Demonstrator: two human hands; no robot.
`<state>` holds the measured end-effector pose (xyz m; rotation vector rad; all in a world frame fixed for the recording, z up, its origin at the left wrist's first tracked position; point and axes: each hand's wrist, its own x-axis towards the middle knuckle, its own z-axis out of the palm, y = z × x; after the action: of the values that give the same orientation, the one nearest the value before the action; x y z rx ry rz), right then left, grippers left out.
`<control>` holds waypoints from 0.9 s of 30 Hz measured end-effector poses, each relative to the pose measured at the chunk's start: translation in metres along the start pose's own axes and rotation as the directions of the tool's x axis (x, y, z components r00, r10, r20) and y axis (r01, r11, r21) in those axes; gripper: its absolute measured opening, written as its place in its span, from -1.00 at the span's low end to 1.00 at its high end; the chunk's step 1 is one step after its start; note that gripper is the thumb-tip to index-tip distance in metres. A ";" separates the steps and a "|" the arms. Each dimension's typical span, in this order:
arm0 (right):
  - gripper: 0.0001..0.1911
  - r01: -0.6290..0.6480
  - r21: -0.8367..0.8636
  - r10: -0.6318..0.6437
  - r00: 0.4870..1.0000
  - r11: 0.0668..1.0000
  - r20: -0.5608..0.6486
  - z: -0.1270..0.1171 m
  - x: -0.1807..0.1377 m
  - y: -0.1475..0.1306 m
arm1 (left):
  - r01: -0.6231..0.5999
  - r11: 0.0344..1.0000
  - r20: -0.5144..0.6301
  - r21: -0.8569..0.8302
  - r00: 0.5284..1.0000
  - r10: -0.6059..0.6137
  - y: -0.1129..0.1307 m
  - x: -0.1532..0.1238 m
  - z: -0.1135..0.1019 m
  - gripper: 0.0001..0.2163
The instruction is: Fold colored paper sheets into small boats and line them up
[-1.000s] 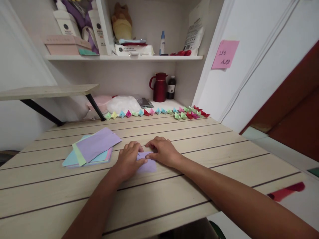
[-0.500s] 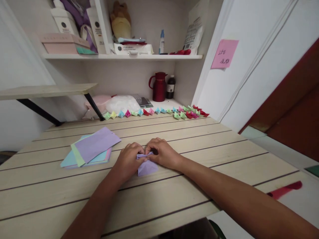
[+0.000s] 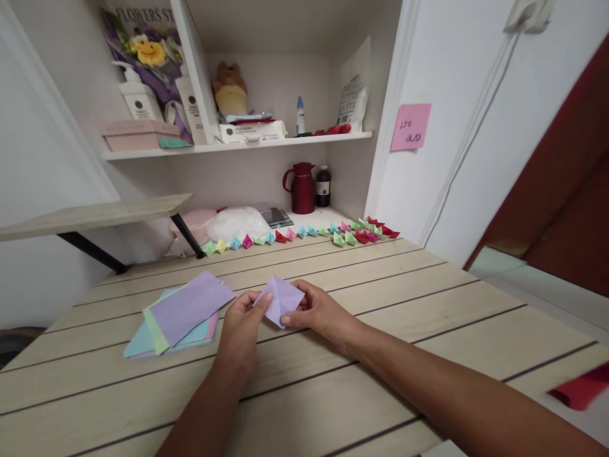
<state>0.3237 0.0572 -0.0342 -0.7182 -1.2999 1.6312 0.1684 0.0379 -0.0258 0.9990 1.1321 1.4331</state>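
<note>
A small folded lilac paper is held up just above the wooden table, pinched from both sides. My left hand grips its left corner with thumb and fingers. My right hand grips its right and lower edge. The paper shows a diamond shape with creases. To the left on the table lies a stack of coloured paper sheets, lilac on top with green, pink and blue under it.
A row of small folded paper pieces in several colours lines the table's far edge. Behind stand a red jug, a dark bottle and a white bag. A shelf above carries boxes and bottles. A pink note sticks on the wall.
Both hands have lifted the lilac paper off the table, where they were pressing it flat, and now hold it up. The view has tilted upward.
</note>
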 end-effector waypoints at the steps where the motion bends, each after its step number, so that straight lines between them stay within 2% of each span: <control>1: -0.43 -0.002 0.008 0.002 1.000 1.000 -0.001 0.000 0.000 0.001 | 0.009 0.999 -0.006 -0.047 1.000 -0.010 -0.001 0.000 0.000 -0.74; 4: -0.48 0.018 0.036 -0.018 1.000 0.999 0.006 0.000 0.001 0.003 | 0.050 0.987 0.012 -0.153 0.999 -0.049 -0.002 0.001 0.001 -0.74; 8: -0.40 0.045 0.066 -0.044 0.999 0.997 -0.003 0.002 0.000 -0.001 | 0.062 0.975 0.050 -0.212 0.997 -0.053 -0.004 0.000 0.005 -0.75; 10: -0.42 0.050 0.046 -0.048 0.997 0.998 -0.057 0.005 0.000 -0.002 | 0.057 0.975 0.081 -0.214 0.996 -0.041 -0.004 -0.001 0.008 -0.76; 13: -0.58 0.044 -0.008 -0.045 0.989 0.999 -0.143 0.004 0.002 -0.004 | 0.050 0.981 0.113 -0.186 0.993 -0.030 -0.004 -0.003 0.009 -0.77; 17: -0.67 0.066 -0.147 -0.090 0.982 0.987 -0.164 -0.006 0.002 -0.009 | 0.030 0.999 0.072 -0.014 0.997 -0.029 -0.002 -0.003 0.006 -0.76; 19: -0.72 0.137 -0.327 -0.198 0.967 0.935 -0.161 -0.011 0.000 -0.013 | -0.085 0.977 0.041 0.198 0.996 0.078 0.001 -0.002 0.003 -0.79; 21: -0.83 0.256 -0.577 -0.366 0.927 0.776 -0.082 -0.016 -0.003 -0.018 | -0.299 0.841 0.069 0.450 0.951 0.301 0.005 0.000 0.000 -0.84; 23: -0.94 0.368 -0.767 -0.495 0.865 0.525 0.076 -0.021 -0.006 -0.022 | -0.483 0.618 0.179 0.621 0.854 0.488 0.007 0.002 -0.003 -0.92; 25: -0.90 0.448 -0.851 -0.528 0.810 0.275 0.255 -0.025 -0.010 -0.025 | -0.574 0.449 0.302 0.685 0.784 0.542 0.006 0.005 -0.006 -0.93; 27: -0.86 0.490 -0.870 -0.495 0.771 0.058 0.401 -0.029 -0.012 -0.028 | -0.603 0.362 0.393 0.711 0.768 0.506 0.002 0.010 -0.009 -0.87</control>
<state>0.3621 0.0602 -0.0168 -0.7760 -2.2326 0.0332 0.1577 0.0461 -0.0256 2.3091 1.4882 1.2904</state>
